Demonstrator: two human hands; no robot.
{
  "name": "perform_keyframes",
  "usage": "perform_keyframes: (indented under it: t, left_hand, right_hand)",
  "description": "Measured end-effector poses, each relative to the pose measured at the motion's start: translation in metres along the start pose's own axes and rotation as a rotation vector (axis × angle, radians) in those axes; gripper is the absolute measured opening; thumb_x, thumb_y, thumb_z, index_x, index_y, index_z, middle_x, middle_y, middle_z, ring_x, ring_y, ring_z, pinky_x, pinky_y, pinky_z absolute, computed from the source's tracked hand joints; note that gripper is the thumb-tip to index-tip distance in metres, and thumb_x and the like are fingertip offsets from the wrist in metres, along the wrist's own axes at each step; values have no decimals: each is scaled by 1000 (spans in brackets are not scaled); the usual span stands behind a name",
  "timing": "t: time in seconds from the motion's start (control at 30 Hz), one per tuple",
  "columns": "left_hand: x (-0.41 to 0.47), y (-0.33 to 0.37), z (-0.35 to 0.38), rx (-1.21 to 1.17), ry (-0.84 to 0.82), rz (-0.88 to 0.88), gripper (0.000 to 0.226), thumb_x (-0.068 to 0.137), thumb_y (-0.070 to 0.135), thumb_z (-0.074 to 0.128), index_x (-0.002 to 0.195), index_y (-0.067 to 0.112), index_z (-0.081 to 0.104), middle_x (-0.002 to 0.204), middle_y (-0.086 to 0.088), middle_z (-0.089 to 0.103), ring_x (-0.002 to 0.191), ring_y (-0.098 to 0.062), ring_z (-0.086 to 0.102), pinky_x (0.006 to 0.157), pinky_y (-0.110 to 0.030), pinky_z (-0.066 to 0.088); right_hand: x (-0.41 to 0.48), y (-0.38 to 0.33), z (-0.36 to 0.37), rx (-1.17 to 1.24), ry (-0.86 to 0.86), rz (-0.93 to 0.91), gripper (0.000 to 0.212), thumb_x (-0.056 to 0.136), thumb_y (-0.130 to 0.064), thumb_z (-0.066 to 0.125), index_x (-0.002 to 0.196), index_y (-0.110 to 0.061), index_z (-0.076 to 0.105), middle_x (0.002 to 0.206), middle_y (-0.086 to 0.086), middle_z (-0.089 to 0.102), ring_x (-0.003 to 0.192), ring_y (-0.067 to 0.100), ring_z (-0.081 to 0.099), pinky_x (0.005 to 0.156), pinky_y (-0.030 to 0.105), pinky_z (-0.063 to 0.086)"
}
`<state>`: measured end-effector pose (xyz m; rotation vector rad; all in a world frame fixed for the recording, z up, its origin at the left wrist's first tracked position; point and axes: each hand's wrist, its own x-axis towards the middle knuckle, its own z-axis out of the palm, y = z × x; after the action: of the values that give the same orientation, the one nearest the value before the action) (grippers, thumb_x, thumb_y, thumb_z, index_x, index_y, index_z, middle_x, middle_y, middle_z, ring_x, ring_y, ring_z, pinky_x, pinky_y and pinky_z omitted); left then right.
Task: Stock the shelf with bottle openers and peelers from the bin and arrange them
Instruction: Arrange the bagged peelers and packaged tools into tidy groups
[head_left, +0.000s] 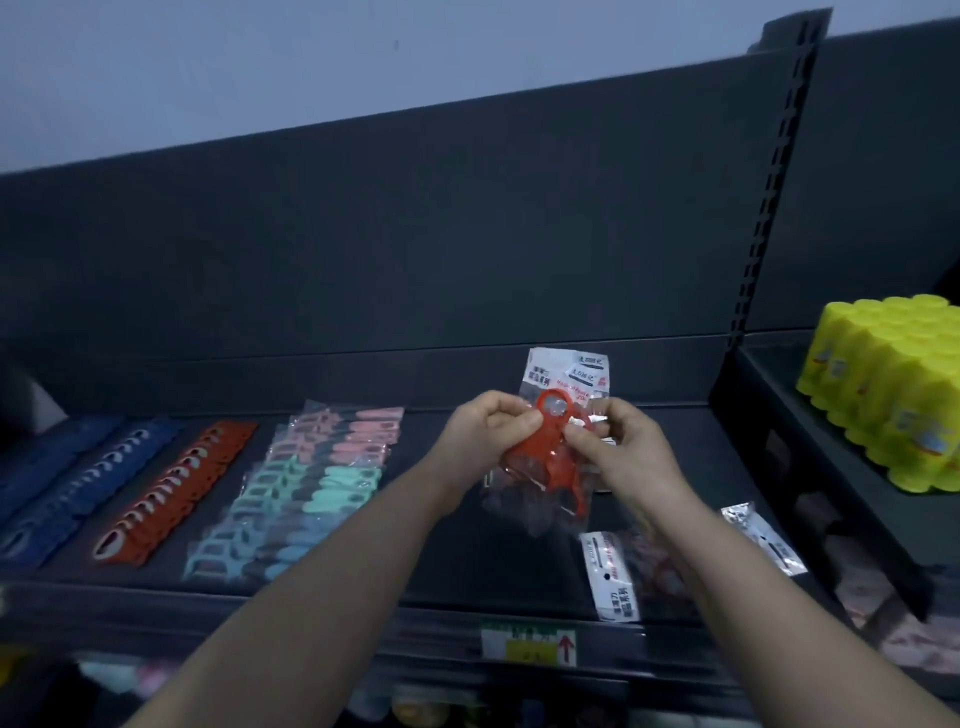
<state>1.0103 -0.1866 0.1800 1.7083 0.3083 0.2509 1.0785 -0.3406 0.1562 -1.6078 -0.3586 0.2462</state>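
While the head view looks down on the shelf (457, 577), the left hand (488, 431) and right hand (623, 447) both have their fingers curled, pinching one red packet (540, 457) between them. It hangs in the air above the right part of the shelf, clear of the surface. I can't tell if it's an opener or a peeler. The clear film looks slippery; a loose pinch could drop it onto the loose packets (613, 577) near the front edge, or over that edge. A careless placing could also knock the tidy rows of packets (176, 488) at left. Its long axis stands nearly upright, card end up and far, red handle trailing down to the near right.
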Motion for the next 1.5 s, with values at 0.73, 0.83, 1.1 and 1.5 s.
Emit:
perform_keyframes:
  t: [0.73, 0.83, 1.1, 1.5]
  left_hand:
    - [32, -15, -21, 51, 110, 190, 15, 94, 17, 59, 80, 14, 63, 78, -4, 72, 69, -14, 68, 67, -31, 56]
    - [29, -15, -20, 79, -17, 180, 9, 93, 20, 62, 86, 15, 66, 81, -6, 71, 72, -15, 67, 68, -31, 56]
    - [28, -44, -42, 251, -139, 44, 23, 83, 5, 72, 85, 25, 61, 94, -5, 68, 86, -16, 65, 80, -29, 52]
    - [51, -65, -21, 897, -236, 60, 16, 79, 38, 76, 94, 36, 70, 101, 17, 63, 106, -12, 57, 98, -43, 45]
  right_hand:
    - [-25, -8, 38, -240, 6, -35, 34, 70, -66, 69, 81, -34, 75, 91, -9, 72, 86, 6, 67, 78, 28, 52]
    - [-21, -2, 38, -205, 207, 50, 30, 75, -45, 75, 75, -15, 73, 70, -1, 73, 67, 20, 70, 66, 41, 59]
    - [-18, 10, 9, -138, 325, 151, 18, 81, -31, 74, 78, -14, 72, 76, 6, 71, 61, 19, 65, 64, 41, 55]
    - [-33, 8, -36, -187, 470, -50, 92, 90, 2, 58, 147, -46, 4, 138, -9, 47, 117, 15, 56, 100, 41, 46]
